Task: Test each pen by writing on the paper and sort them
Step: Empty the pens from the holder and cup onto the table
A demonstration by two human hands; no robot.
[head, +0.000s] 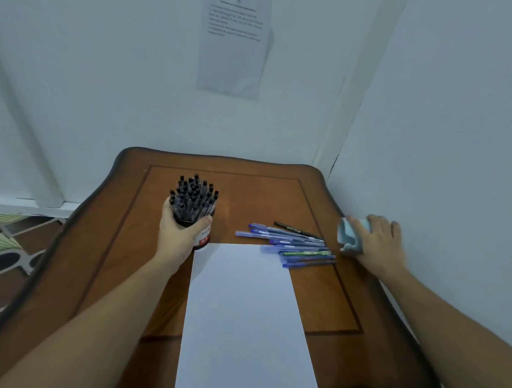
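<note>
A blank white sheet of paper (243,316) lies on the wooden table (105,263) in front of me. My left hand (178,234) grips a round pen holder (203,238) packed with several black-capped pens (193,198), just beyond the paper's far left corner. Several blue pens, one green and one black, lie in a loose pile (290,243) at the paper's far right corner. My right hand (377,243) holds a crumpled light-blue cloth (348,234) at the table's right edge, against the wall.
White walls close in behind and to the right of the table. A printed sheet (235,40) hangs on the back wall. Patterned floor (3,247) shows to the left of the table.
</note>
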